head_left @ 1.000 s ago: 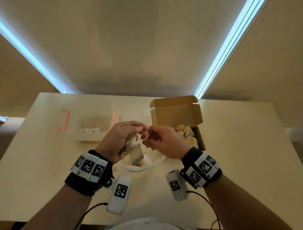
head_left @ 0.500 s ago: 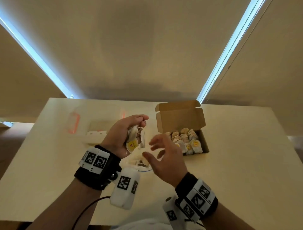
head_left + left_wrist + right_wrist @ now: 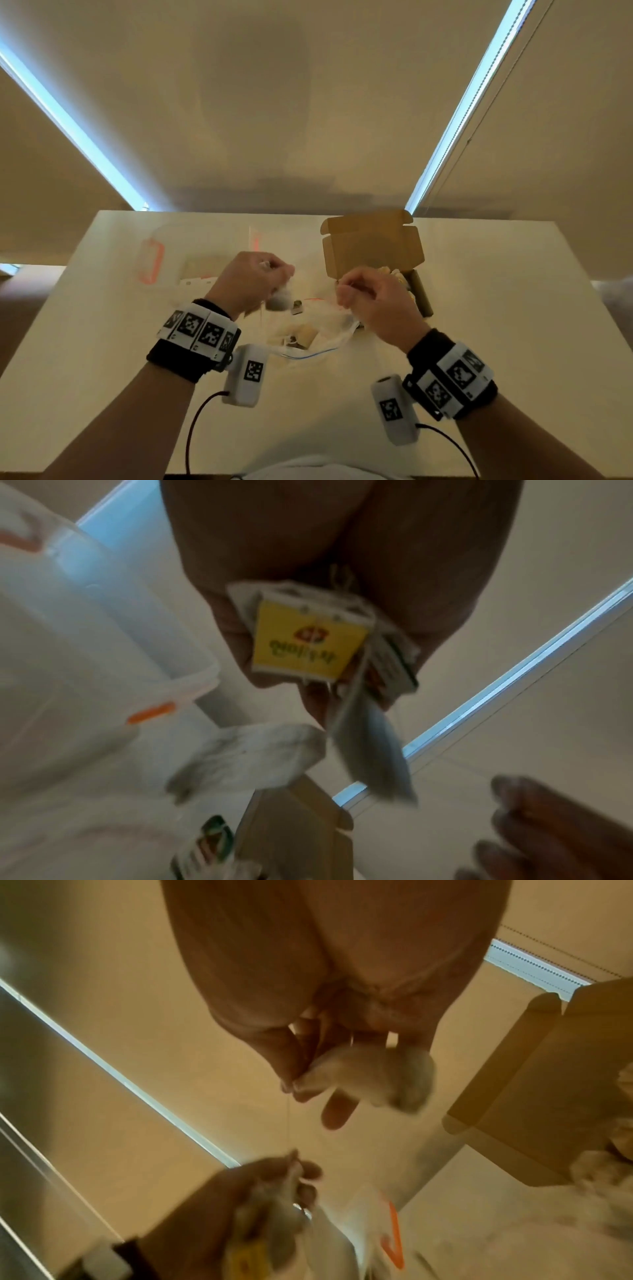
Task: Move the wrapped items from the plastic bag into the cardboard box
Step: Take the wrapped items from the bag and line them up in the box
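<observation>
My left hand [image 3: 270, 274] grips a bunch of tea bags [image 3: 373, 753] by their strings and yellow tags [image 3: 308, 639]; the bags dangle below it, above the plastic bag [image 3: 308, 337] lying on the table. My right hand [image 3: 344, 289] pinches one wrapped tea bag [image 3: 377, 1074] between thumb and fingertips. A thin string [image 3: 289, 1123] runs from it to the left hand [image 3: 260, 1185]. The open cardboard box [image 3: 373, 253], lid up, stands just behind the right hand with several tea bags [image 3: 397, 274] inside. More wrapped items [image 3: 303, 334] lie in the plastic bag.
A clear plastic container [image 3: 150, 260] with orange clips stands at the back left of the pale table [image 3: 513, 308]. A small dark packet [image 3: 297, 306] lies beside the plastic bag. Cables hang from both wrist units near the table's front edge.
Half a second ago my right hand was open and reaching toward the bunch. Now it pinches one tea bag and has drawn it right, toward the box. The left hand keeps its hold.
</observation>
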